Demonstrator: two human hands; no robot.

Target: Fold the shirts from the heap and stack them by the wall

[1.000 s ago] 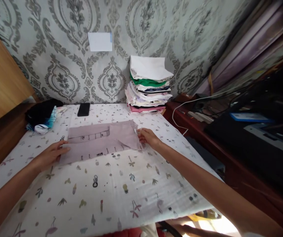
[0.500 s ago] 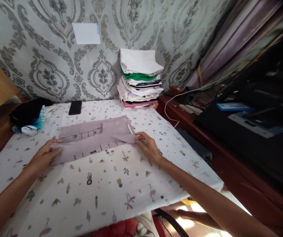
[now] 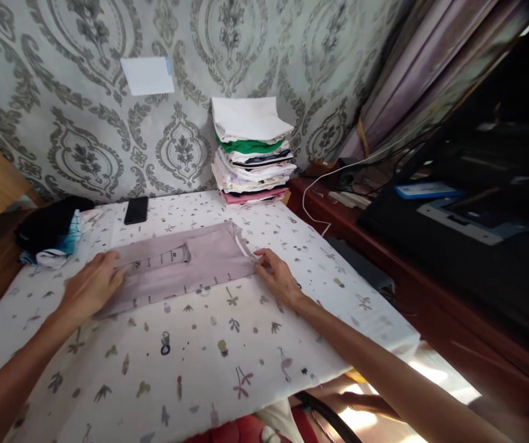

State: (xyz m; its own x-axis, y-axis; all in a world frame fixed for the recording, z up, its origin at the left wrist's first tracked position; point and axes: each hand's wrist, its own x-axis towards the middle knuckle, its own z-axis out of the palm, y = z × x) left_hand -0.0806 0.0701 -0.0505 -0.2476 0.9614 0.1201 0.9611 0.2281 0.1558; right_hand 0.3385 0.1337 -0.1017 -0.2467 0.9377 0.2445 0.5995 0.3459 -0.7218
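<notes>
A pair of mauve trousers with small dark print lies flat on the patterned white cloth, legs toward the left and waist toward the right. My left hand is at the leg ends, its fingers closed on the fabric near the gap between the two legs. At the waist's near corner, my right hand pinches the edge between thumb and fingers. A white strip, perhaps a label or drawstring, shows at the waist.
Behind the trousers stands a tall stack of folded clothes against the wall. A black phone and a bundle of dark and blue clothing lie at the back left. On the right is a dark red cabinet with a white cable.
My left hand has shifted from the near leg's end up and inward over the legs, which lie closer together. The right hand keeps its hold at the waist. The view has tilted slightly.
</notes>
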